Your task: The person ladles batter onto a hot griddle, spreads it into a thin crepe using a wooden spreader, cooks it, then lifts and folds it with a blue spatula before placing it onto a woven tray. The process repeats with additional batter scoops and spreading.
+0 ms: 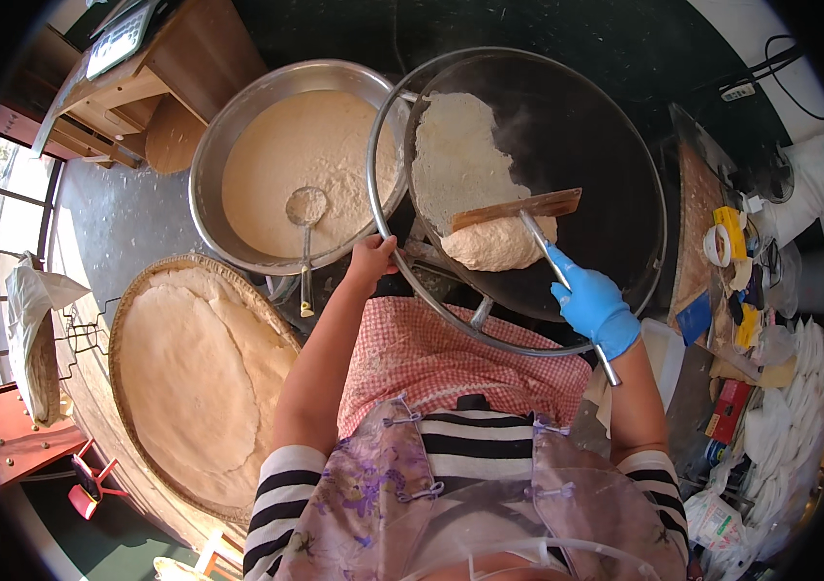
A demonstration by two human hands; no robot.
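Note:
My right hand (594,302), in a blue glove, is wrapped round the metal handle of a batter spreader (518,209) with a wooden blade. The blade presses against a lump of wet batter (497,244) on a round black griddle (586,126). Behind it, a thin pale layer of batter (460,145) covers the griddle's left part. My bare left hand (373,259) is closed on the metal ring (385,215) that runs round the griddle. Close by on the left stands a large metal basin (207,194) of batter, with a ladle (306,208) resting in it.
Left of me, a round woven tray (120,358) holds large thin flatbreads (189,378). A wooden desk (180,68) stands beyond the basin. At the right are a board (698,232) with tools and tape, and a pile of white plastic bags (799,416).

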